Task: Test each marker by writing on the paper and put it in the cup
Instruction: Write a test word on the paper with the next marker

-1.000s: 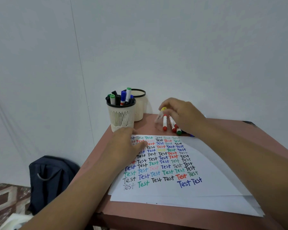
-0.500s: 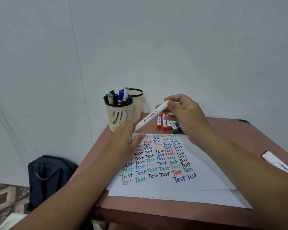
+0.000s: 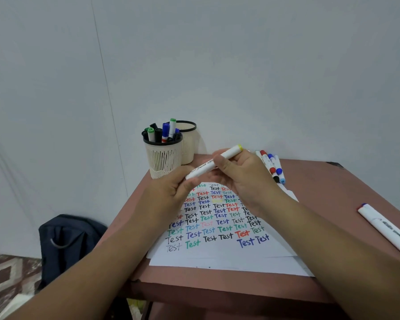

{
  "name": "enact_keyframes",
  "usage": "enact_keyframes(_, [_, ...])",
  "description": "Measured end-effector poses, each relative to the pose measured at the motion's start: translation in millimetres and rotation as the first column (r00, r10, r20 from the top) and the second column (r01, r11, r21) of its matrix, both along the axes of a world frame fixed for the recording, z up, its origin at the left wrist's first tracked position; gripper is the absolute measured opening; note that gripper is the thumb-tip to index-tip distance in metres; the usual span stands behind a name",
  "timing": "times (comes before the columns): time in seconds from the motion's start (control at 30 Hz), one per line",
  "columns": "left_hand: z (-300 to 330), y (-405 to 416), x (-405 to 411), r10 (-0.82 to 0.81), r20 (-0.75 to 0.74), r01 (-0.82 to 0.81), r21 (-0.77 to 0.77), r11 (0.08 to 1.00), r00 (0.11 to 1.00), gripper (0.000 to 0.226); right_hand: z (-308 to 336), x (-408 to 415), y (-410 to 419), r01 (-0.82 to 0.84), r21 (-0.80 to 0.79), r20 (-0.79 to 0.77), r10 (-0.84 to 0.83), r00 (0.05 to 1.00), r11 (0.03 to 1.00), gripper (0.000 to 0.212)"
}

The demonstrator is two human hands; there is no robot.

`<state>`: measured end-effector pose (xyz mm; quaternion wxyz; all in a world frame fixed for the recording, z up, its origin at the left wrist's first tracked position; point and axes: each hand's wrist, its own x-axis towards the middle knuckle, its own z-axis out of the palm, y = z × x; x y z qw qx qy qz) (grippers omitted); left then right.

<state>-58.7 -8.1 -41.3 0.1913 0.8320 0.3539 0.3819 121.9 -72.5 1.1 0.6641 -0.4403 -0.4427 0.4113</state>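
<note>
Two hands on one yellow-tipped marker (image 3: 214,163) above the paper (image 3: 219,229): left hand (image 3: 171,192) grips its lower end, right hand (image 3: 238,174) grips mid-barrel.

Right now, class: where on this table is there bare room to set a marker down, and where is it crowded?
Bare tabletop lies between the paper and the lone marker at the right edge. The paper's blank lower strip is free too. It is crowded at the back: two cups, the loose markers, and both hands holding a yellow-capped marker.
</note>
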Motion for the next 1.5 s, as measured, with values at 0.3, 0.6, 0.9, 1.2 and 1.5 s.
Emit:
enact_keyframes(0.3, [-2,2,11,-0.007,-0.323,-0.015,-0.066,0.998,0.946,0.077,3,50,-13,0.263,-0.024,-0.058,-0.264,0.963,0.964,0.025])
enact_keyframes(0.6, [9,5,15,-0.102,-0.566,0.056,-0.097,0.994,0.818,0.070,-18,95,-19,0.359,-0.174,0.024,-0.361,0.932,0.917,0.029])
enact_keyframes(0.9, [27,-4,35,-0.150,-0.567,0.090,-0.133,0.987,0.810,0.064,-31,99,-12,0.348,-0.157,0.083,-0.339,0.937,0.924,0.039])
enact_keyframes(1.2, [16,28,93,-0.162,-0.588,0.116,-0.117,0.986,0.793,0.055,-36,105,-11,0.365,-0.144,0.215,-0.331,0.919,0.920,0.031])
enact_keyframes(1.5, [-2,36,90,-0.238,-0.483,0.272,0.001,0.962,0.842,0.047,-38,106,-14,0.352,-0.167,0.280,-0.298,0.912,0.921,0.031])
